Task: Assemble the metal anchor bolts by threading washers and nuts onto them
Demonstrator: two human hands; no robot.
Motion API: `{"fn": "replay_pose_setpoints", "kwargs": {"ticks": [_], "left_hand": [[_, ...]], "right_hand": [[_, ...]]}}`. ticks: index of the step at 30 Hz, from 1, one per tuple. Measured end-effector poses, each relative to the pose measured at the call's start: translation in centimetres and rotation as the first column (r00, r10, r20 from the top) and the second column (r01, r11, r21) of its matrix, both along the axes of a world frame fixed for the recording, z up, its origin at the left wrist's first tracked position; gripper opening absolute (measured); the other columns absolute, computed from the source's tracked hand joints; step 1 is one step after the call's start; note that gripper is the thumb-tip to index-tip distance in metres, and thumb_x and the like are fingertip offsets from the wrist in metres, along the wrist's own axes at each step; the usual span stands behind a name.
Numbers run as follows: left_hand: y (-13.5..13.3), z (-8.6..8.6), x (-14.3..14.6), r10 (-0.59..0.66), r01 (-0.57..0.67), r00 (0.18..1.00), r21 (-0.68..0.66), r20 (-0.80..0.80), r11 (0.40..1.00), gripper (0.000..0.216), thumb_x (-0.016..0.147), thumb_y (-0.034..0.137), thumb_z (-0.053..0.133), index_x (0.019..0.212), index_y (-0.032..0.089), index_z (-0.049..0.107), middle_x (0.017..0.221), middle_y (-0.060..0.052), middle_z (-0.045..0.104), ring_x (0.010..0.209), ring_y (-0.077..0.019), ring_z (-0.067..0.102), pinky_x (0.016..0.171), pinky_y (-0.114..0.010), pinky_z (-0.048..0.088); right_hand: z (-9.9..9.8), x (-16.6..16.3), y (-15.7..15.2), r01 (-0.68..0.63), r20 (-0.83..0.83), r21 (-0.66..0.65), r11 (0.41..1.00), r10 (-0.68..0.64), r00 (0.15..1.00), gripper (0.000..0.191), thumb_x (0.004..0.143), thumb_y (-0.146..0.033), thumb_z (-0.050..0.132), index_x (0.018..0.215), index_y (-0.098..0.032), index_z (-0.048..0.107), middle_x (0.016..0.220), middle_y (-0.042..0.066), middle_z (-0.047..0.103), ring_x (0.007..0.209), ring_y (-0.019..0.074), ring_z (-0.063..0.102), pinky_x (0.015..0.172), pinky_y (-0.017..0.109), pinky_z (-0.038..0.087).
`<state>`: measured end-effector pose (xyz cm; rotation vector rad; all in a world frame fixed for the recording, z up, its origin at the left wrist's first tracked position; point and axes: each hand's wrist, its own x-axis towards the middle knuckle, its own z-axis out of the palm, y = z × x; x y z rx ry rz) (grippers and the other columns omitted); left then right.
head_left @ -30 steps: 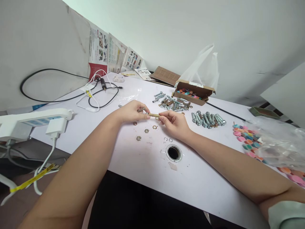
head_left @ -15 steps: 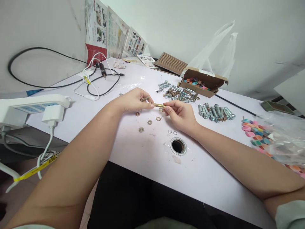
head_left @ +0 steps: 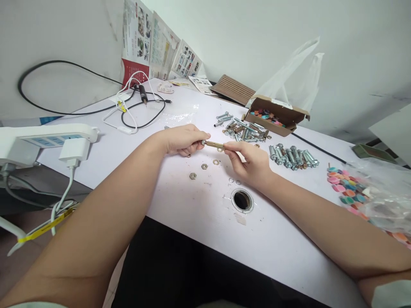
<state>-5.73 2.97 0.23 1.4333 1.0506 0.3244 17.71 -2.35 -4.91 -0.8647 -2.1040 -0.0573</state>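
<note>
Over the white table (head_left: 199,222) both my hands meet on one brass-coloured bolt (head_left: 213,145). My left hand (head_left: 183,139) is closed round its left end, fingers curled. My right hand (head_left: 252,162) pinches the right end between thumb and fingers. Just below the bolt lie loose nuts (head_left: 193,176) and washers (head_left: 216,162) on the tabletop. Two small rings (head_left: 234,181) lie nearer to me, beside a round cable hole (head_left: 242,200).
A heap of silver bolts (head_left: 244,130) and a row of larger bolts (head_left: 293,157) lie behind my right hand. A cardboard box (head_left: 278,115) of coloured pieces stands at the back. Coloured discs (head_left: 345,188) and a plastic bag are right. Cables (head_left: 138,115) and a power strip (head_left: 48,139) are left.
The view has shifted a little. My left hand has closed further over the bolt's left end, hiding the grey part that stuck out before. My right hand keeps its pinch.
</note>
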Motion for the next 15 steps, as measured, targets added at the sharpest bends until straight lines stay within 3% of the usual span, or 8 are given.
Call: {"fn": "replay_pose_setpoints", "kwargs": {"ticks": [5,10,15], "left_hand": [[-0.1,0.3,-0.2,0.013,-0.014,1.0,-0.127,-0.009,0.992,0.048,0.087,0.049,0.061,0.056,0.016,0.046,0.044,0.005,0.024,0.037,-0.002,0.016,0.042,-0.02,0.006],[0.1,0.2,-0.9,-0.031,0.034,0.994,-0.021,0.108,0.999,0.044,0.084,0.06,0.062,0.085,0.016,0.062,0.048,0.008,0.025,0.04,-0.0027,0.016,0.042,-0.019,0.016],[0.2,0.1,-1.3,-0.088,0.075,0.991,0.129,0.099,0.989,0.036,0.073,0.037,0.081,0.099,0.019,0.065,0.057,0.005,0.042,0.044,-0.0041,0.032,0.049,-0.021,0.036]], "right_hand": [[0.1,0.3,0.0,-0.142,0.118,0.176,0.974,0.122,0.985,0.036,0.092,-0.009,0.053,0.122,-0.028,0.062,0.111,0.005,0.074,0.096,0.0185,0.071,0.081,0.035,0.058],[0.0,0.0,0.2,-0.033,-0.009,0.252,0.967,0.037,0.999,0.034,0.088,-0.007,0.061,0.116,-0.025,0.066,0.098,0.004,0.077,0.087,0.0166,0.074,0.077,0.027,0.06],[-0.3,-0.1,0.5,0.043,-0.064,0.239,0.97,-0.028,0.998,0.026,0.085,-0.008,0.066,0.107,-0.021,0.069,0.094,0.003,0.078,0.082,0.0158,0.075,0.073,0.024,0.06]]}}
